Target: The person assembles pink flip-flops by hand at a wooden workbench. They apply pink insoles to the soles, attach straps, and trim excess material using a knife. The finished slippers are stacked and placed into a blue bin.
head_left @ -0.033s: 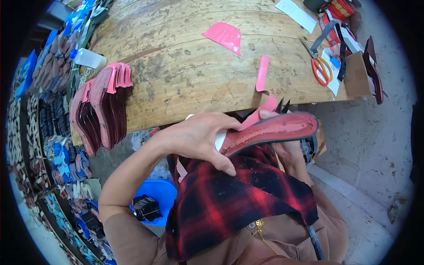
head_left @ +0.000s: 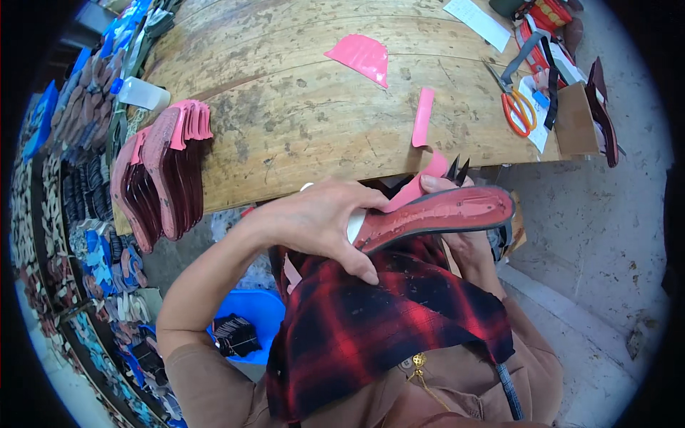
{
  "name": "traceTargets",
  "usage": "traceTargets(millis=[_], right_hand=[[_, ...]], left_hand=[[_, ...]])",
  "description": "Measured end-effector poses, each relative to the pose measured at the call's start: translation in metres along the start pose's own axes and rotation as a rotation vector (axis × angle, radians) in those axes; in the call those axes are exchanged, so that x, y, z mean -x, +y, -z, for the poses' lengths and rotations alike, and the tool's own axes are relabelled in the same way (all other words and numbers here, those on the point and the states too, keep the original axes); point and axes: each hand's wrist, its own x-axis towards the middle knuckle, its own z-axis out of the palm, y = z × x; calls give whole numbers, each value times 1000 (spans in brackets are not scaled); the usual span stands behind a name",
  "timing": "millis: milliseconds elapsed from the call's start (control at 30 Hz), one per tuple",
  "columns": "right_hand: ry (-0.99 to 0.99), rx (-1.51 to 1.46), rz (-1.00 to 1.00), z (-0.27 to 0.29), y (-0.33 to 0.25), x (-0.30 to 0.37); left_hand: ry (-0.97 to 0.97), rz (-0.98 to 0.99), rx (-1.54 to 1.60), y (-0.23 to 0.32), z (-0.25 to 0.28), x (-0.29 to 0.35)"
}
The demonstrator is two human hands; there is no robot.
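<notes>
Above the lap, near the tabletop's (head_left: 285, 135) front edge, the sole (head_left: 442, 212) runs lengthwise rightward from the left hand (head_left: 314, 217), whose grip is clamped around its near end; the right hand (head_left: 471, 248), partly hidden beneath, meets the pink strip (head_left: 434, 168), its closure unclear.

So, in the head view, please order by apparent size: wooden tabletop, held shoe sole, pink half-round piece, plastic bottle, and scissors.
Wooden tabletop
Held shoe sole
Pink half-round piece
Plastic bottle and scissors: too alike to rank
</notes>
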Motion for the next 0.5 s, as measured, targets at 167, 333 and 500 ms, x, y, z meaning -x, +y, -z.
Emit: traceTargets(millis=[167, 333, 500], right_hand=[[210, -85, -176, -35, -17, 5], [196, -98, -96, -19, 0, -14], [140, -268, -110, -44, -27, 6]], left_hand=[[-139, -67, 43, -18, 6, -10], [-18, -120, 158, -30, -15, -8], [159, -45, 141, -39, -18, -5]])
